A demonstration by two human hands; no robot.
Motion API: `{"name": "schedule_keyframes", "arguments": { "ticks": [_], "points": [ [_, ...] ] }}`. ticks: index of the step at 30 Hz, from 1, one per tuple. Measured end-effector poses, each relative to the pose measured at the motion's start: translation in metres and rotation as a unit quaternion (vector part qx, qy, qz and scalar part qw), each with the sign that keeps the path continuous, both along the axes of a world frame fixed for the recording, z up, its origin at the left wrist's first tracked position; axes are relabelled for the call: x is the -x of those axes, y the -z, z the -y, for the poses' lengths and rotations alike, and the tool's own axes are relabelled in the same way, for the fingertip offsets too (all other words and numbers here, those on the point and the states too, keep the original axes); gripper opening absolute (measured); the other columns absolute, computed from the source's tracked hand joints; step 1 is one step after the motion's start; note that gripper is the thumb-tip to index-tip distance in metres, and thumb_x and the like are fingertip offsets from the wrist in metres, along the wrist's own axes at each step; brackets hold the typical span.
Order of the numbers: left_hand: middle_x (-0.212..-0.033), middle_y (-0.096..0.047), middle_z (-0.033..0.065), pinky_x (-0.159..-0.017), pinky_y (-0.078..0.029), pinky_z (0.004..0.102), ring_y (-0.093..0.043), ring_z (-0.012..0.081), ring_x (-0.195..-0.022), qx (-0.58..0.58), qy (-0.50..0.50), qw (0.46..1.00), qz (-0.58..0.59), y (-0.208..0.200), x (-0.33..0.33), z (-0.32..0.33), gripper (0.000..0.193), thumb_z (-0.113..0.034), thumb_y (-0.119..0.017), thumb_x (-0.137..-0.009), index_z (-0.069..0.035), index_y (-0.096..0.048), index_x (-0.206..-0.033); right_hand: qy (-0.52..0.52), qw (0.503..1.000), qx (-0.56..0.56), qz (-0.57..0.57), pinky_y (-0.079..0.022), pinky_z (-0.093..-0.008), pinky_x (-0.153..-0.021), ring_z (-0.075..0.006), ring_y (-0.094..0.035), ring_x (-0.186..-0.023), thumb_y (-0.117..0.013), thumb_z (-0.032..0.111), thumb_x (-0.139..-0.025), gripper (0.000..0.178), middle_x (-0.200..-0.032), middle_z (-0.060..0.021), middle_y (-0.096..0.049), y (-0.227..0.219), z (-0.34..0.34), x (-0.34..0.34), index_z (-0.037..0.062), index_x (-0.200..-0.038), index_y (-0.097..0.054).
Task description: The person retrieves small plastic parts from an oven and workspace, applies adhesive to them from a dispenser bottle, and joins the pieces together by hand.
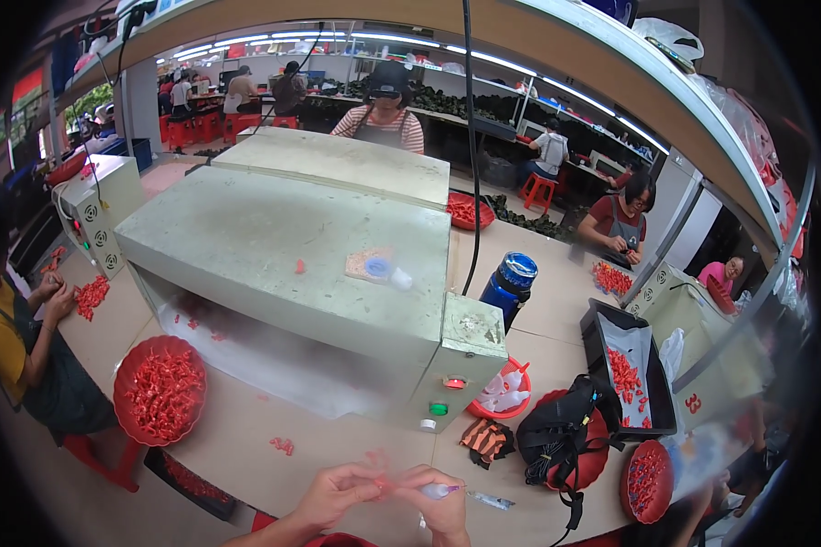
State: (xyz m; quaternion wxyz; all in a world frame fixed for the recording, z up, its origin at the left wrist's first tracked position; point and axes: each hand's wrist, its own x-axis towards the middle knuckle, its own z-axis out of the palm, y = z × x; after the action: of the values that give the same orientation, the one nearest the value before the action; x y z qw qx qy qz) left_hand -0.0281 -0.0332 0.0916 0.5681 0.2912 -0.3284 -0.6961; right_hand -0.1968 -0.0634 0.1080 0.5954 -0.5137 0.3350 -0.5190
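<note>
From the head camera, your hands meet at the lower edge, in front of the big grey-green machine. Your left hand is pinched shut on a small red piece, blurred so its shape is unclear. Your right hand is closed around a thin clear applicator tube, whose far end pokes out to the right while its near end meets the red piece.

Keep the piece steady between your left fingertips and bring the tube tip squarely onto it; resting both wrists on the table would likely cut the shake.

Left of the machine's opening sits a round red basket full of red pieces, a few loose ones lying near it. Right of the machine's button panel are a bowl of white bottles, a black bag and a black tray.
</note>
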Motion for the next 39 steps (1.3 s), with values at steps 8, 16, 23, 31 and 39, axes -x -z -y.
{"name": "schedule_keyframes", "arguments": {
  "ticks": [8,16,23,31,39],
  "points": [
    [-0.097,-0.061,0.0137,-0.08,-0.049,0.0328,-0.06,0.0197,-0.086,-0.01,0.011,1.0,0.009,-0.002,-0.003,0.0,0.025,0.0,-0.055,-0.084,0.003,-0.053,-0.109,-0.004,1.0,-0.023,-0.005,-0.046,-0.0257,-0.069,-0.0164,-0.059,-0.075,-0.065,-0.011,-0.068,0.011,-0.081,-0.0122,-0.063,-0.006,0.001,-0.004,-0.0045,-0.075,-0.061],
    [-0.098,-0.061,0.014,-0.08,-0.049,0.0325,-0.06,0.0192,-0.087,-0.012,0.003,1.0,0.003,0.002,-0.004,0.0,0.024,-0.001,-0.055,-0.084,0.004,-0.054,-0.108,-0.005,0.999,-0.025,-0.029,-0.046,-0.025,-0.068,-0.0154,-0.059,-0.075,-0.065,-0.011,-0.068,0.01,-0.08,-0.0111,-0.063,-0.005,0.002,-0.003,-0.0046,-0.076,-0.062],
    [-0.098,-0.061,0.0146,-0.08,-0.049,0.0324,-0.06,0.0196,-0.087,-0.011,-0.003,1.0,-0.005,0.002,-0.003,-0.002,0.024,0.0,-0.056,-0.084,0.005,-0.055,-0.108,0.0,1.0,-0.012,-0.028,-0.046,-0.0253,-0.068,-0.0156,-0.059,-0.074,-0.065,-0.011,-0.068,0.011,-0.08,-0.0111,-0.063,-0.005,-0.001,-0.003,-0.0042,-0.076,-0.062],
    [-0.098,-0.061,0.0146,-0.08,-0.05,0.0321,-0.061,0.0197,-0.086,0.0,-0.011,1.0,-0.007,0.003,-0.003,-0.001,0.023,0.0,-0.056,-0.084,0.004,-0.056,-0.106,0.001,1.0,0.005,-0.016,-0.046,-0.0258,-0.069,-0.0167,-0.06,-0.074,-0.065,-0.011,-0.067,0.011,-0.08,-0.012,-0.063,-0.002,0.001,-0.004,-0.0039,-0.075,-0.062],
    [-0.098,-0.061,0.0131,-0.079,-0.05,0.0317,-0.06,0.0188,-0.086,-0.004,-0.013,1.0,-0.006,0.0,-0.003,0.003,0.023,0.0,-0.057,-0.083,0.003,-0.057,-0.106,-0.004,1.0,-0.004,-0.003,-0.046,-0.026,-0.069,-0.017,-0.06,-0.075,-0.065,-0.011,-0.067,0.012,-0.081,-0.0124,-0.063,-0.01,0.004,-0.007,-0.0042,-0.075,-0.062]
  ]
}}
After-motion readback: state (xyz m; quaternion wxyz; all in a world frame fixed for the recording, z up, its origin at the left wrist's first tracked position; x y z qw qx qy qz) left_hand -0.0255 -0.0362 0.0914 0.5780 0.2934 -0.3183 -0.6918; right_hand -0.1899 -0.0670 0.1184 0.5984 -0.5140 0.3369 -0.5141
